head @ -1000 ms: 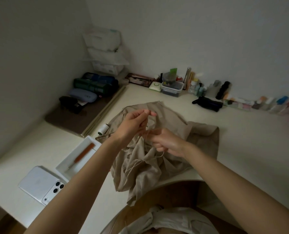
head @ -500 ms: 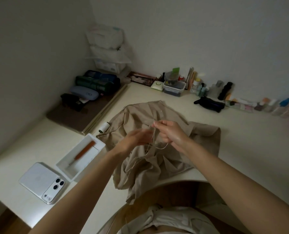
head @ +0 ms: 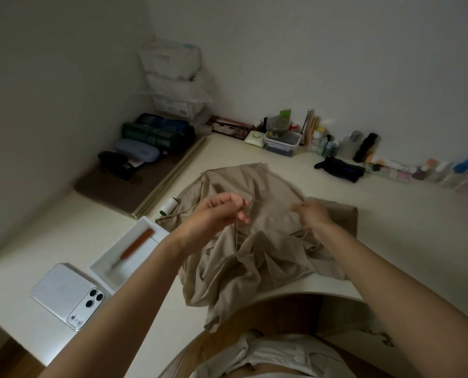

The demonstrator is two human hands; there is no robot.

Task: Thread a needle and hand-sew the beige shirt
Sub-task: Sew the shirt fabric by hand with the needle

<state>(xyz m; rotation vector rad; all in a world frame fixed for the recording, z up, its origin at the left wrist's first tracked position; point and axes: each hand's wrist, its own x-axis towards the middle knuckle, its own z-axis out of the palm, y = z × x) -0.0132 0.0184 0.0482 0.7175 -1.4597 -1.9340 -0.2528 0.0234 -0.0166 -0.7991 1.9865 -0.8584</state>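
The beige shirt [head: 257, 249] lies crumpled on the pale table [head: 407, 241], its lower part spilling over the table's near edge toward the person's lap. Both hands are raised above the middle of the shirt, apart from each other.

The left hand [head: 216, 211] has its fingers curled, with thumb and forefinger pinching a fine pale thread [head: 236, 236]. One strand hangs straight down from that pinch to the folds of the shirt. A second faint stretch seems to lead off toward the right hand [head: 313, 214], though it fades against the cloth. The right hand is blurred, its fingertips bunched together; whether it grips the thread or a needle cannot be told (no needle can be made out at this size).

A white spool [head: 169, 206] lies on its side just beside the shirt's far-left corner. Just beside the shirt's left edge sits a white tray [head: 156, 230] holding an orange-handled tool [head: 137, 246]. Left of the shirt and beyond the tray, a phone [head: 63, 293] lies camera side up near the table's edge. Behind the shirt, along the wall, stand a clear lidded box [head: 282, 141] and a row of small bottles, and a black pouch [head: 339, 169] lies to the shirt's far right.
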